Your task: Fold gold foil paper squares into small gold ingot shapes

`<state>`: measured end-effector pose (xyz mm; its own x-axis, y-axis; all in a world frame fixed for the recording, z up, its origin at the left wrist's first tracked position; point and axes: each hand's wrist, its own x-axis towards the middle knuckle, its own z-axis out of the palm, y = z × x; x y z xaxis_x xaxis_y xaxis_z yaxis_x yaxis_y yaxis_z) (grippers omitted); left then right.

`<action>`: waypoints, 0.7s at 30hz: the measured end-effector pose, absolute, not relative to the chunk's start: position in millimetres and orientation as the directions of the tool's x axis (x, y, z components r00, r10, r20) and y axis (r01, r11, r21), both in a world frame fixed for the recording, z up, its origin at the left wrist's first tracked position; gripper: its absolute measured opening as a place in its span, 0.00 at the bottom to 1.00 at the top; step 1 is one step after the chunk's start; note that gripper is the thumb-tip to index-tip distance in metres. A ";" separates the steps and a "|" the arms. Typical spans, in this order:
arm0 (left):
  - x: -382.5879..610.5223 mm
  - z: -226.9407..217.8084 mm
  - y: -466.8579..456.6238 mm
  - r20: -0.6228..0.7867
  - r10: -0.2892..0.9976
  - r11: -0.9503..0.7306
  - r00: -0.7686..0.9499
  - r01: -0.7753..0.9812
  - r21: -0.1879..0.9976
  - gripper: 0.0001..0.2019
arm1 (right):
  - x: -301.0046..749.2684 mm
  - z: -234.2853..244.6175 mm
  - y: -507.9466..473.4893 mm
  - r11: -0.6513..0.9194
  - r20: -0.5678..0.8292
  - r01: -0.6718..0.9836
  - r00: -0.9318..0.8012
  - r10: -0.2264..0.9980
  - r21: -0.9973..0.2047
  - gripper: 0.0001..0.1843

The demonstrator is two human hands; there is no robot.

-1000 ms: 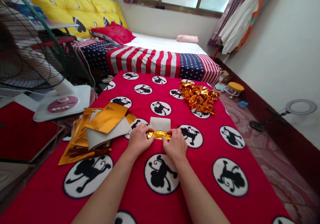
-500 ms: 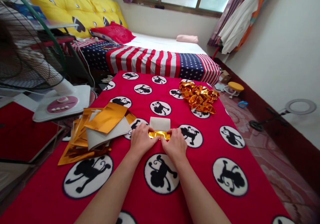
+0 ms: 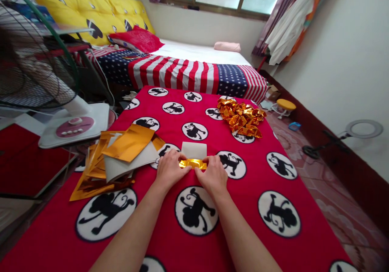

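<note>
A sheet of gold foil paper (image 3: 194, 149) lies on the red cloth with its pale back up and its near part rolled or folded over, gold side out. My left hand (image 3: 171, 167) grips the left end of that gold fold, thumb along the near edge. At the right end, my right hand (image 3: 213, 171) pinches the same fold, its thumb close to the other. To the left is a loose stack of gold foil sheets (image 3: 130, 142), some showing a pale back. Farther off on the right sits a heap of folded gold foil pieces (image 3: 243, 118).
The red cloth (image 3: 243, 231) with monkey prints covers the table. A fan base (image 3: 75, 126) stands at the left beside a red box (image 3: 21, 158). Beyond the table is a bed (image 3: 188, 75). On the right floor are a yellow stool (image 3: 286, 104) and a ring light (image 3: 364, 129).
My left thumb has shifted slightly left along the gold fold, widening the gap between the thumbs. Both hands keep hold of the paper; the stack and heap stay put.
</note>
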<state>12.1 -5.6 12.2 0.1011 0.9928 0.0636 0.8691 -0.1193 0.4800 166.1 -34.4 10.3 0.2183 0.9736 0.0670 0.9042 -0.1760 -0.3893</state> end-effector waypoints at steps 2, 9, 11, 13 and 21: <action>12.1 12.9 -5.8 0.062 0.994 -0.109 0.091 0.872 0.477 0.14 | 165.8 10.9 -34.5 -0.173 0.081 0.905 0.220 0.972 -0.389 0.18; 5.4 11.0 -1.6 0.020 0.990 -0.127 0.136 0.846 0.518 0.09 | 176.0 13.2 -31.8 -0.179 0.003 0.870 0.203 0.979 -0.460 0.10; 2.0 9.7 0.3 0.012 0.987 -0.141 0.159 0.830 0.540 0.09 | 181.6 13.5 -30.7 -0.176 -0.025 0.852 0.189 0.982 -0.492 0.10; -1.0 8.8 1.7 0.007 0.984 -0.154 0.181 0.815 0.559 0.10 | 186.6 13.9 -29.9 -0.174 -0.047 0.834 0.176 0.983 -0.524 0.11; -1.1 9.6 0.9 0.016 0.982 -0.164 0.186 0.818 0.551 0.10 | 185.0 20.0 -29.4 -0.199 -0.080 0.828 0.185 0.980 -0.524 0.15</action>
